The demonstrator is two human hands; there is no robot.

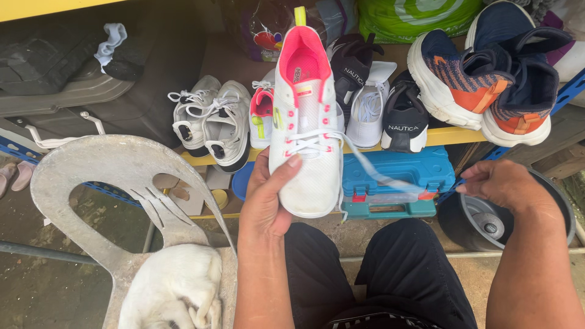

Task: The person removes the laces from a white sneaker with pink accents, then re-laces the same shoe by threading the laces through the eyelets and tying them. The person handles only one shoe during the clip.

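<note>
The left hand (268, 198) cradles the white shoe (306, 122) toe-down, steadying it while the right hand (496, 183) pinches its lace (381, 173) taut.

Looks like a home storage corner, maybe a porch or yard edge w/ a shoe rack. Far side: yellow shelf (451, 135) on a blue metal frame (570, 91), packed w/ worn sneakers, e.g. grey-white pair (213, 119) at left, navy-orange pair (487, 79) at right. Plastic bags (414, 15) stuffed behind. Under the shelf: teal tool case (399, 176), dark round pot (506, 213) at right. Near left: scuffed plastic chair (116, 183), white animal (173, 289) curled on its seat. Bare, dirty concrete floor (42, 286) below. Household clutter, not a shop display.
</note>
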